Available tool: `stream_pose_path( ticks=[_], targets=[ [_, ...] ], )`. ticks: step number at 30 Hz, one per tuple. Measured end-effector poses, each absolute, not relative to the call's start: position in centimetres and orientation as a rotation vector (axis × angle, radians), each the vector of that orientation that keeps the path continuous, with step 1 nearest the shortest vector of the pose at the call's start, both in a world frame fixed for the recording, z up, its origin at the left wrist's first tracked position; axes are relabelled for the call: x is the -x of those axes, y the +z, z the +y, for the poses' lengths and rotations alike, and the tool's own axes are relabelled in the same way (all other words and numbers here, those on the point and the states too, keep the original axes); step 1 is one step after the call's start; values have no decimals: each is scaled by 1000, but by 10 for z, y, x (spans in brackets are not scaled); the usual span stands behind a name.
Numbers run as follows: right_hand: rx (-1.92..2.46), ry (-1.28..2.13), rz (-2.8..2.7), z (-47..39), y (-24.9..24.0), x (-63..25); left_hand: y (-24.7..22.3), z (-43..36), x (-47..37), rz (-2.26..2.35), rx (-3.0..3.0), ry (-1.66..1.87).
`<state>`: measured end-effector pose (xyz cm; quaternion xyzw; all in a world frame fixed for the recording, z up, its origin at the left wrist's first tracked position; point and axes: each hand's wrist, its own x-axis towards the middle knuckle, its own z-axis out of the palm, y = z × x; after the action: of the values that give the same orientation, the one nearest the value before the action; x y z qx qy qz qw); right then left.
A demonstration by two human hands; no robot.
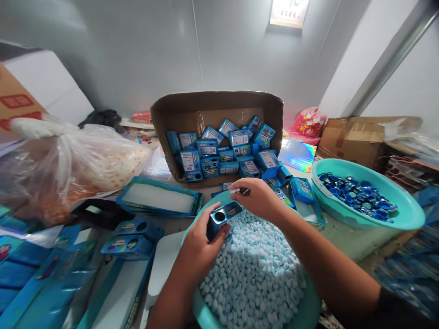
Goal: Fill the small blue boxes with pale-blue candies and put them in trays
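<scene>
Near the middle, my left hand (202,240) is wrapped round a small blue box (219,219) with a round dark hole in its top face. Just right of and above the box, my right hand (252,196) pinches a small whitish piece between thumb and fingertips. Both hands are over a large teal basin (207,310) heaped with pale blue candies (254,274). Behind them, a cardboard box (219,103) lies open toward me, filled with several blue boxes (207,147).
On the right, a teal tub (408,212) holds blue round caps (360,196). Flat trays (161,196) and blue boxes (128,242) lie on the left, beside a large plastic bag (85,160). A white device (166,260) stands left of the basin.
</scene>
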<state>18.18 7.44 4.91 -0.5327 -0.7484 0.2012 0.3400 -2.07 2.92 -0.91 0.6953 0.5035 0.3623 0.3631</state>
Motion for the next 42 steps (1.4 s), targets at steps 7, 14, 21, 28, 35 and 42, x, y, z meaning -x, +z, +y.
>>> stream_pose_path(
  ticks=[7, 14, 21, 28, 35, 42],
  targets=[
    [1082, 541, -2190, 49, 65, -168, -5, 27, 21, 1290, -1845, 880],
    [1000, 646, -2255, 47, 69, -165, -5, 28, 19, 1279, -1831, 886],
    [1113, 844, -2049, 50, 65, -164, -12, 29, 20, 1302, -1831, 900],
    [1106, 1051, -1831, 52, 54, -157, -12, 28, 21, 1320, -1827, 894],
    [1209, 789, -1880, 55, 59, -165, -9, 28, 21, 1284, -1853, 890],
    [1889, 575, -2202, 78, 39, -196, -5, 26, 19, 1331, -1860, 882]
  ],
)
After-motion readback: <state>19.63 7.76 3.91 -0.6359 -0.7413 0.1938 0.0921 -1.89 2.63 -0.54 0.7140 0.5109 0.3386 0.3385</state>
